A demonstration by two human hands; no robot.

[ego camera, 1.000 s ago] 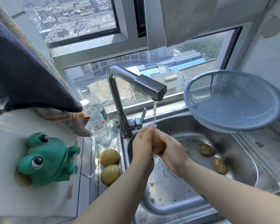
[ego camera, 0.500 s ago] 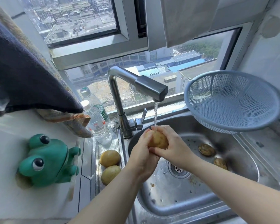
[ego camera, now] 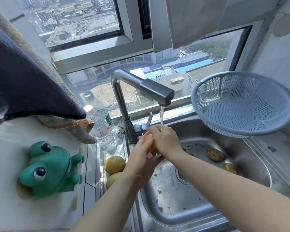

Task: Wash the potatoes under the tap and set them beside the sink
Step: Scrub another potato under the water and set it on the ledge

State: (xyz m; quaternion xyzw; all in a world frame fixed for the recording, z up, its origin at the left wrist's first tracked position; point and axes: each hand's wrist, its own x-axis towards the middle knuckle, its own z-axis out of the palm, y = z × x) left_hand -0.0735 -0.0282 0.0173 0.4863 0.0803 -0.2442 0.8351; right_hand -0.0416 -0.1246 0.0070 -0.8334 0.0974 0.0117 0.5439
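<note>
Water runs from the steel tap (ego camera: pixel 155 92) onto my right hand (ego camera: pixel 166 141), which curls over the top of a yellow potato (ego camera: pixel 150 143). My left hand (ego camera: pixel 141 158) cups the same potato from below and the left. Only a small patch of the potato shows between the hands. Two clean yellow potatoes (ego camera: pixel 114 164) (ego camera: pixel 113 180) lie on the ledge left of the sink (ego camera: pixel 187 215). Two dirty brown potatoes (ego camera: pixel 215 154) (ego camera: pixel 230 168) lie in the basin at the right.
A blue mesh colander (ego camera: pixel 241 104) sits tilted on the sink's back right corner. Two water bottles (ego camera: pixel 101 128) stand left of the tap. A green frog holder (ego camera: pixel 49 168) sits on the white counter. A dark towel (ego camera: pixel 27 84) hangs upper left.
My hands have shifted slightly left under the stream and turned the potato; my right hand now covers its top, hiding most of it.
</note>
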